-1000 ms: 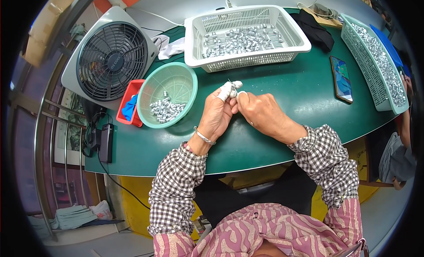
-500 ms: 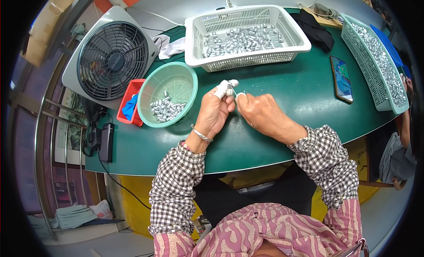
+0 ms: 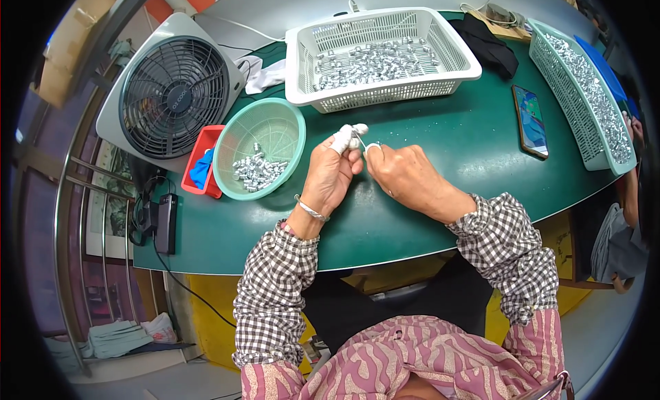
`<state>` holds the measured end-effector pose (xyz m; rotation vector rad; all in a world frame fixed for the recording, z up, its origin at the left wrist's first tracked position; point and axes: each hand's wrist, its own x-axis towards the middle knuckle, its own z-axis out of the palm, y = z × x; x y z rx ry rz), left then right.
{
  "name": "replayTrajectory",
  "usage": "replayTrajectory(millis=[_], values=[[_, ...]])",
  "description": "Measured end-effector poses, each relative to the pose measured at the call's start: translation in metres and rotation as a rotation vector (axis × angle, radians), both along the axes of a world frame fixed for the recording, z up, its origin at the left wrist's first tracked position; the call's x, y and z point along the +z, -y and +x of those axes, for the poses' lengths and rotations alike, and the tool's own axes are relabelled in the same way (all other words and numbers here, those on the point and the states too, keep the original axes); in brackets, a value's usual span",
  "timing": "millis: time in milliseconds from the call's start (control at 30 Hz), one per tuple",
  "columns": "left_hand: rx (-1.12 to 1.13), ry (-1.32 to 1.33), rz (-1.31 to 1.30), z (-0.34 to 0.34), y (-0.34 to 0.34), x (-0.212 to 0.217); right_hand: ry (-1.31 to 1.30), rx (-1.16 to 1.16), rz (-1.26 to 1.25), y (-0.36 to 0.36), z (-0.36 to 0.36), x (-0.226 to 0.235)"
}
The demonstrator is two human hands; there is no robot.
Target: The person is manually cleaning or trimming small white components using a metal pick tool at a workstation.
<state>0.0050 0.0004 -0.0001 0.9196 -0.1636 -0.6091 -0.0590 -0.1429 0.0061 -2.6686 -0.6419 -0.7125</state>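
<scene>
Small metal part [image 3: 360,133] sits pinched betw. fingertips of both hands, above mid worktop [image 3: 440,159]. Left hand [image 3: 331,174] clenched round it, fingertips wrapped in white tape; bracelet on wrist. Right hand [image 3: 402,174] touches left at the tips, grasping same part w/ thumb & forefinger. Just left: green round basket [image 3: 260,147] w/ a few metal parts in it, beside red tray [image 3: 201,160]. Far: white basket [image 3: 381,56] of metal parts. Far left: fan [image 3: 172,97]. Right: phone [image 3: 530,119], then long green basket [image 3: 584,90] of parts at edge
</scene>
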Motion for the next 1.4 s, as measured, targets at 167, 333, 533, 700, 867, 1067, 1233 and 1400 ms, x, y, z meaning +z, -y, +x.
replayTrajectory(millis=[167,333,533,700,867,1067,1233,1400], values=[[-0.026,-0.021,-0.007,-0.004,0.005,-0.001,-0.013,0.017,0.152,0.001,0.002,-0.002],[0.010,-0.025,-0.135,-0.003,0.006,-0.003,-0.061,0.029,0.235,-0.001,0.003,-0.002],[-0.007,-0.016,-0.202,0.001,0.002,-0.005,-0.087,0.089,0.423,-0.002,0.003,0.001],[-0.086,-0.065,-0.223,-0.004,0.004,-0.002,-0.189,0.155,0.693,-0.002,0.003,0.007],[-0.043,-0.032,-0.207,0.000,-0.001,-0.001,-0.544,0.234,1.017,0.000,-0.005,0.028],[-0.078,-0.039,-0.210,-0.002,-0.002,0.001,-0.532,0.237,0.984,0.002,0.000,0.021],[-0.057,-0.029,-0.160,0.003,-0.005,-0.005,-0.505,0.212,0.977,0.003,0.001,0.020],[0.027,-0.085,-0.136,0.011,-0.010,-0.006,-0.472,0.132,0.890,0.008,-0.003,0.027]])
